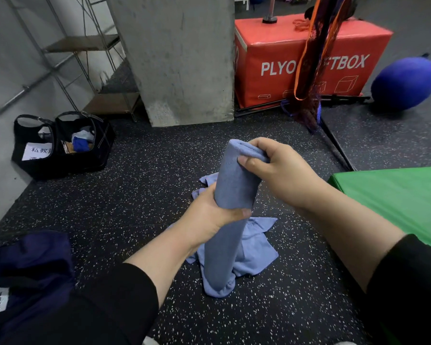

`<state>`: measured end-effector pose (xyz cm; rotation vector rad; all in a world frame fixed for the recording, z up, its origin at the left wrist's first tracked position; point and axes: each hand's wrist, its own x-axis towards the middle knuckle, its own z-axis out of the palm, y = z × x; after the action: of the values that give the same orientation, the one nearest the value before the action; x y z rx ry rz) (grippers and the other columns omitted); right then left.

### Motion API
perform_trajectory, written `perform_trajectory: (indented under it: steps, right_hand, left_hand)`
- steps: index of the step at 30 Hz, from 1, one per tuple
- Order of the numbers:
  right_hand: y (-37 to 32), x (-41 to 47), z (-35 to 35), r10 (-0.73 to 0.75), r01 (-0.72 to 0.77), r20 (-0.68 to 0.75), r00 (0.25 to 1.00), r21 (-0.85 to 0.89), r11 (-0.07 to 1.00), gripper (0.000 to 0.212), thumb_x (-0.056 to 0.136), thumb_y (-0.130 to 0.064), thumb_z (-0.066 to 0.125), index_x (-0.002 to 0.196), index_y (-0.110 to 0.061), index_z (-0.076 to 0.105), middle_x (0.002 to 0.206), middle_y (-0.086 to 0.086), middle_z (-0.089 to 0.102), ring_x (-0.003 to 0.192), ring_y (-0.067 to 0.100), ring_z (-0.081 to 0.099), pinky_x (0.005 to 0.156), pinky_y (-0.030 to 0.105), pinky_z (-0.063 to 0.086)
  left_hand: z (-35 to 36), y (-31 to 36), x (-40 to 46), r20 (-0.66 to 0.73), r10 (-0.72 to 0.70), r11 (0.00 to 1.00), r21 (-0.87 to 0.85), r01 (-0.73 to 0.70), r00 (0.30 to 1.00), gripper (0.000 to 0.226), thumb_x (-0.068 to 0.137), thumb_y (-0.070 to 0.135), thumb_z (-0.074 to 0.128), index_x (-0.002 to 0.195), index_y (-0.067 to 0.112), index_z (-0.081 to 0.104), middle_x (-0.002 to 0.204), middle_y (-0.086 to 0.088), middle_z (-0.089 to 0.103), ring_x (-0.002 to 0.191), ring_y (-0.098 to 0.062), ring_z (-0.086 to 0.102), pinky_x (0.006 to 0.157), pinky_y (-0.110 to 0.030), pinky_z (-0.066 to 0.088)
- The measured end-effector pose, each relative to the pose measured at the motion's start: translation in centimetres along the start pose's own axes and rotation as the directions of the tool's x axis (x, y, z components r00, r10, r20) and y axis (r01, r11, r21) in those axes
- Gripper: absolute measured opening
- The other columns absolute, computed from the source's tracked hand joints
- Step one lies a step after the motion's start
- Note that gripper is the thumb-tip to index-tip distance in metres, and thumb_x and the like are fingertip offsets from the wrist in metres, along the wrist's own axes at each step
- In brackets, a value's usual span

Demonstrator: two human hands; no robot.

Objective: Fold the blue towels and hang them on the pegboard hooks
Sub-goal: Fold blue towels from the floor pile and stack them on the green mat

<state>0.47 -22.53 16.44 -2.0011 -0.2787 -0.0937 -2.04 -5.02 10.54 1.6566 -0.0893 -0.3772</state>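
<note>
A blue towel, folded into a long narrow strip, stands nearly upright in the middle of the view. My right hand grips its top end, thumb across the front. My left hand grips it around the middle, and the lower end hangs down close to the floor. Behind and under the strip, more blue towel lies crumpled on the speckled black floor. No pegboard or hooks are in view.
A grey concrete pillar stands ahead, with a red plyo box and hanging orange-black straps to its right. A black bag sits at the left wall, a green mat at right, a blue ball far right.
</note>
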Motion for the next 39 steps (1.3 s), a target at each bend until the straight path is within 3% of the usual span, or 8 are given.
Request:
perform_trajectory:
  steps: [7,12,16,19,22,28,32,39]
  right_hand:
    - [1.2,0.2,-0.9,0.158,-0.118,-0.1,0.982,0.323,0.939,0.006,0.092,-0.029,0.064,0.092,-0.029,0.07,0.083,-0.006,0.063,0.081,0.014,0.054,0.075,0.04,0.046]
    - [0.9,0.3,-1.2,0.276,-0.168,-0.163,0.947,0.481,0.861,0.008,0.086,-0.032,0.064,0.084,-0.034,0.071,0.086,0.001,0.06,0.084,0.02,0.049,0.073,0.044,0.041]
    - [1.2,0.2,-1.3,0.338,-0.22,-0.154,0.929,0.506,0.834,0.009,0.088,-0.032,0.064,0.091,-0.03,0.072,0.088,0.002,0.064,0.085,0.02,0.053,0.074,0.045,0.043]
    - [1.1,0.2,-1.3,0.369,-0.256,-0.117,0.922,0.531,0.808,0.006,0.097,-0.02,0.064,0.101,-0.021,0.068,0.086,-0.001,0.066,0.079,0.014,0.059,0.075,0.041,0.05]
    - [1.5,-0.1,-1.5,0.346,-0.296,-0.074,0.935,0.371,0.88,0.013,0.088,-0.022,0.077,0.099,-0.019,0.07,0.085,-0.002,0.068,0.076,0.011,0.064,0.073,0.038,0.059]
    - [2.6,-0.1,-2.0,0.259,-0.25,-0.187,0.948,0.069,0.966,0.015,0.085,-0.03,0.076,0.083,-0.017,0.069,0.07,-0.003,0.058,0.067,0.014,0.048,0.062,0.033,0.037]
    - [3.4,0.2,-3.0,0.295,-0.266,-0.257,0.92,0.143,0.953,0.017,0.082,-0.032,0.074,0.084,-0.016,0.069,0.074,0.0,0.059,0.072,0.016,0.051,0.065,0.036,0.044]
    - [5.5,-0.4,-4.9,0.465,-0.383,-0.234,0.854,0.321,0.866,0.006,0.093,-0.023,0.071,0.095,-0.017,0.071,0.096,0.006,0.063,0.089,0.02,0.06,0.064,0.033,0.057]
  left_hand:
    - [1.0,-1.8,-1.9,-0.029,-0.092,0.994,-0.059,0.09,0.995,0.042,0.081,0.008,0.083,0.118,0.014,0.066,0.108,-0.005,0.077,0.102,-0.024,0.073,0.089,-0.039,0.058]
    - [1.3,-2.4,-3.7,-0.056,-0.195,0.969,-0.164,0.184,0.979,0.04,0.093,0.04,0.069,0.115,0.007,0.068,0.106,-0.011,0.077,0.101,-0.03,0.073,0.09,-0.041,0.057]
    - [0.3,-2.4,-4.7,0.01,-0.239,0.952,-0.192,0.237,0.971,0.033,0.102,0.029,0.057,0.121,0.004,0.067,0.112,-0.012,0.076,0.107,-0.029,0.072,0.092,-0.037,0.057]
    - [-0.8,-2.5,-5.1,0.041,-0.224,0.971,-0.077,0.227,0.974,0.028,0.097,0.025,0.065,0.118,0.006,0.067,0.107,-0.008,0.078,0.096,-0.024,0.075,0.074,-0.029,0.06]
    - [-1.7,-2.4,-5.1,-0.023,-0.225,0.974,-0.004,0.225,0.974,0.025,0.091,0.023,0.075,0.111,0.009,0.069,0.099,-0.004,0.079,0.086,-0.019,0.076,0.062,-0.025,0.058]
    - [-3.8,-3.8,-4.7,-0.007,-0.279,0.913,0.309,0.267,0.96,0.051,0.065,0.024,0.088,0.112,0.02,0.07,0.098,0.004,0.079,0.09,-0.018,0.075,0.083,-0.038,0.059]
    - [-4.2,-5.1,-5.1,0.014,-0.372,0.873,0.345,0.345,0.928,0.034,0.076,0.017,0.082,0.106,0.013,0.066,0.076,0.004,0.073,0.062,-0.014,0.065,0.062,-0.027,0.047]
    - [-5.8,-5.3,-5.8,-0.013,-0.339,0.928,0.162,0.337,0.941,0.023,0.094,0.022,0.071,0.115,0.013,0.071,0.106,-0.004,0.078,0.102,-0.023,0.073,0.093,-0.039,0.059]
